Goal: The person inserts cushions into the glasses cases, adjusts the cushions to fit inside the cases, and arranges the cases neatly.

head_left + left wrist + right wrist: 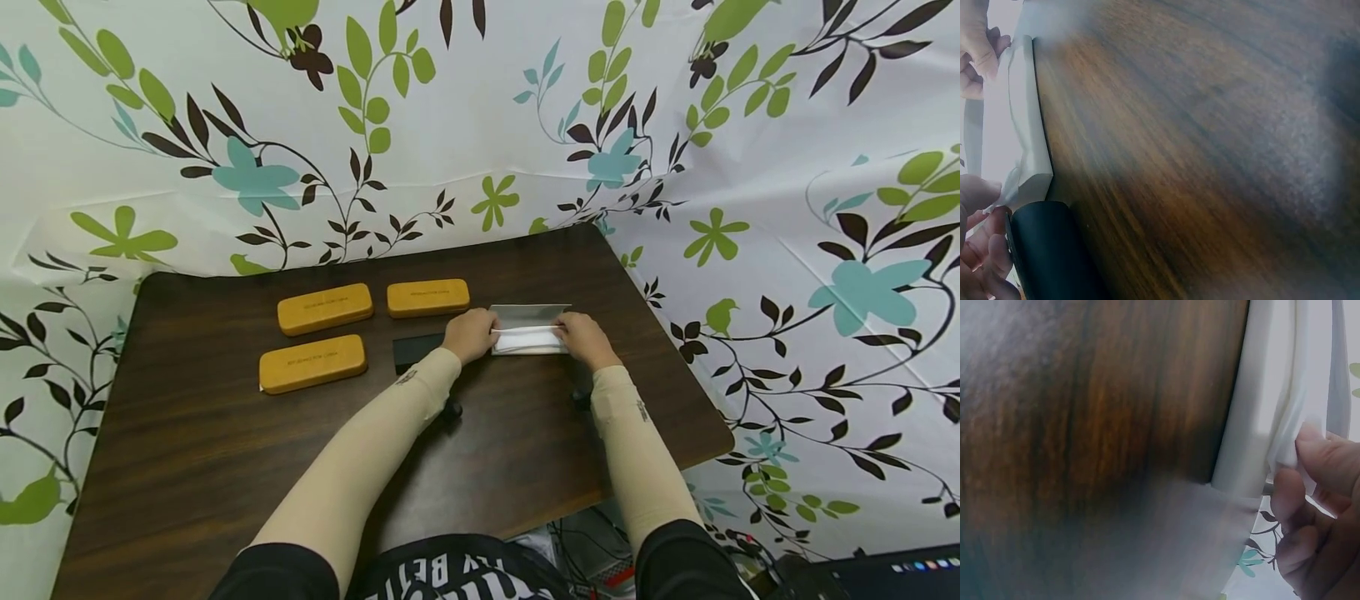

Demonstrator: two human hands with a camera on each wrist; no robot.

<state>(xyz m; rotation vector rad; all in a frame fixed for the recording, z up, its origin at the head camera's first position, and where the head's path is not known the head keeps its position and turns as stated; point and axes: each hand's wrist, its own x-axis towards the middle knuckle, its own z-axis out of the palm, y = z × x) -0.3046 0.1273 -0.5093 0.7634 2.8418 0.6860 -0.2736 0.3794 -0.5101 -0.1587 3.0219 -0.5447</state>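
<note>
An open white case [517, 351] lies on the table, its greyish lid [528, 314] raised at the back. Across it is a thin white sheet [528, 336]; cloth or paper, I cannot tell. My left hand [471, 335] pinches the sheet's left end between thumb and fingers. The right hand [587, 340] pinches the other end, and the right wrist view shows folds in the sheet [1289, 434] there. Beside the left hand lies a dark case [1054, 250], partly hidden by that hand in the head view. The inside of the white case is covered by the sheet.
Three yellow cases lie on the left part of the brown table [202, 450]: one at the back [427, 298], one further left [325, 309] and one nearer me [312, 364]. A leaf-patterned curtain [420, 192] hangs behind. Cables [588, 542] lie below the front edge.
</note>
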